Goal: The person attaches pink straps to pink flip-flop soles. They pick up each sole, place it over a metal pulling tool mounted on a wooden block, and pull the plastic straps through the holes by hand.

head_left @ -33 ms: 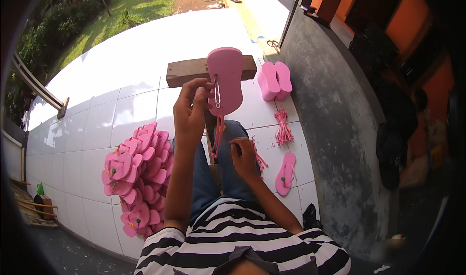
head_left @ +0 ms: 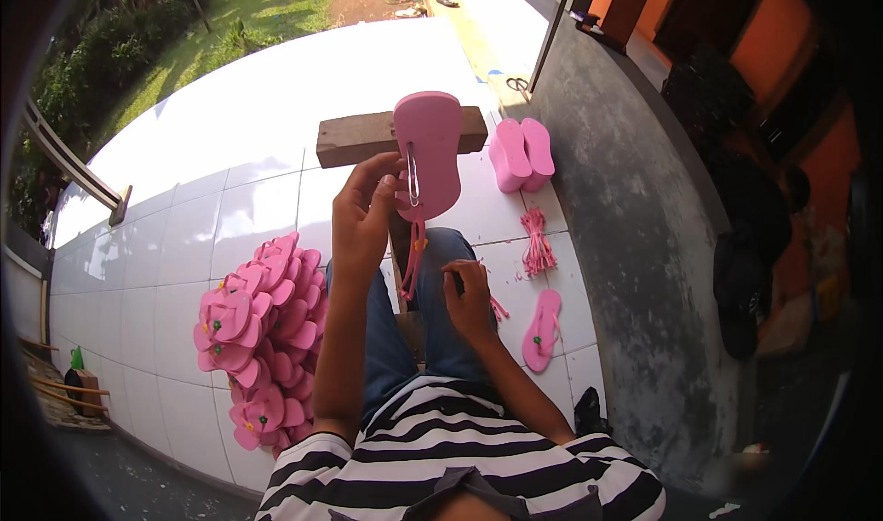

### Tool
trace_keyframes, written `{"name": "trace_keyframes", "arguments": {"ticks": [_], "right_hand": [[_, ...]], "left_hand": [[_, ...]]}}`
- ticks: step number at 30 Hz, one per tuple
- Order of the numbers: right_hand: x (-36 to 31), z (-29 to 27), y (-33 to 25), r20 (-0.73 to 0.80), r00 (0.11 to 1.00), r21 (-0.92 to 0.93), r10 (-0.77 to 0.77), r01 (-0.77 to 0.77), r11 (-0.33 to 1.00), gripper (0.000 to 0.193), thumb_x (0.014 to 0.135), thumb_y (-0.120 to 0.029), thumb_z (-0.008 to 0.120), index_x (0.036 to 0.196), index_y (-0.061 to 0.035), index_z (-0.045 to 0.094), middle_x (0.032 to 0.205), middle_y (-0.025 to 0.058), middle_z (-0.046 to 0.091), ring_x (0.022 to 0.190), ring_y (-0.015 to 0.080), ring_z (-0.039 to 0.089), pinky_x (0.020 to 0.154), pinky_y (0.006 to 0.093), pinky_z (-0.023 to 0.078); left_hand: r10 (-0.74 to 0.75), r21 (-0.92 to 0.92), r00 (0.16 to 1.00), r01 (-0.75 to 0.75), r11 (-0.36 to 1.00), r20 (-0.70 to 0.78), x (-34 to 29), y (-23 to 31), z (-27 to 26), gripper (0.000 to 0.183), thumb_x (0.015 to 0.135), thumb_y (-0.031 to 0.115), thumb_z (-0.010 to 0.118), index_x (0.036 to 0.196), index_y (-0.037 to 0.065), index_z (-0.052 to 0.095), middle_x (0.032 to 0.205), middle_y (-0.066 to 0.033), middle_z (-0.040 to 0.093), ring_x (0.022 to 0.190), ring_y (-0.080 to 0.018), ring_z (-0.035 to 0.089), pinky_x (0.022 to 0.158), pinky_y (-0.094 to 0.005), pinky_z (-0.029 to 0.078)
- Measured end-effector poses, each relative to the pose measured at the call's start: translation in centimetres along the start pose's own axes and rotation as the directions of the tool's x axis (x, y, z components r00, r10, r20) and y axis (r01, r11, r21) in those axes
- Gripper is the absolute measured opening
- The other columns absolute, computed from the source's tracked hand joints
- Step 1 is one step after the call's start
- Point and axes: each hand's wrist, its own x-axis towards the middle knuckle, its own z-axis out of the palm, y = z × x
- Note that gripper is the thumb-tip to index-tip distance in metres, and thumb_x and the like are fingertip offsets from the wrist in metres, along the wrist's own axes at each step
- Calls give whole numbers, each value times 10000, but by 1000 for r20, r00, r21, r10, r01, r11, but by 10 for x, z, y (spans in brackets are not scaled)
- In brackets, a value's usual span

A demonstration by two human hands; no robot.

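Observation:
A pink sandal sole (head_left: 437, 158) rests on the wooden block in front of me. On its left half lies a narrow shiny wire loop (head_left: 413, 185). My left hand (head_left: 363, 217) is closed at the sole's left edge, its thumb and fingers beside the wire. From the sole's near end hangs a pink strap (head_left: 409, 277) with a small yellow ornament (head_left: 420, 244). Over my right thigh, my right hand (head_left: 467, 300) has its fingers curled in towards the thumb. Whatever it may hold is hidden.
Finished pink sandals (head_left: 262, 323) are heaped at my left. To the right are stacked pink soles (head_left: 524, 153), a bundle of pink straps (head_left: 537, 245) and one sandal with a green ornament (head_left: 543, 332). Scissors (head_left: 518, 84) lie farther off, near a grey wall (head_left: 607, 190). The wooden block (head_left: 354, 137) sits crosswise ahead.
Hardly anything differs. My left hand has shifted very slightly, and my right hand has moved a touch over the thigh. The sole stays on the block.

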Motion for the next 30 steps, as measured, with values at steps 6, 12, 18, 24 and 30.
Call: {"name": "trace_keyframes", "arguments": {"ticks": [6,12,18,24,30], "right_hand": [[5,-39,18,-60,995,-107,86,-92,990,79,897,-75,585,956,-37,622,979,116,622,973,300,570,901,401,434],[-1,-62,30,-142,977,-99,157,-172,980,86,906,-71,571,966,-32,620,998,114,605,1010,285,556,935,387,428],[-4,-79,28,-214,962,-170,170,-208,963,86,901,-70,576,959,-35,628,1001,110,604,1029,290,546,938,400,416],[-4,-78,-11,-137,990,-506,22,-89,858,149,892,-142,620,1024,-80,648,1048,74,617,1059,273,537,977,421,367],[7,-29,-38,118,976,-40,181,-177,983,209,935,-205,639,1078,-52,638,1056,65,641,987,210,606,889,375,446]], "left_hand": [[-111,-187,992,120,975,60,-2,-8,9,282,926,76,656,1168,-67,643,1074,-178,696,933,-222,695,799,-335,593],[-128,-163,991,130,978,23,-3,-22,9,209,924,84,667,1077,-58,685,950,-144,728,813,-185,713,765,-324,599],[-141,206,987,123,971,77,-18,-43,4,382,912,94,684,1263,-27,595,975,-127,728,803,-179,712,745,-299,586],[-150,501,988,149,853,-38,-62,-118,-19,371,953,200,629,1271,19,570,1088,-159,690,975,-258,692,792,-355,554],[-323,179,924,289,941,205,-101,-145,-7,239,1007,130,534,1162,-31,617,1025,-152,701,963,-168,679,790,-329,547]]}}
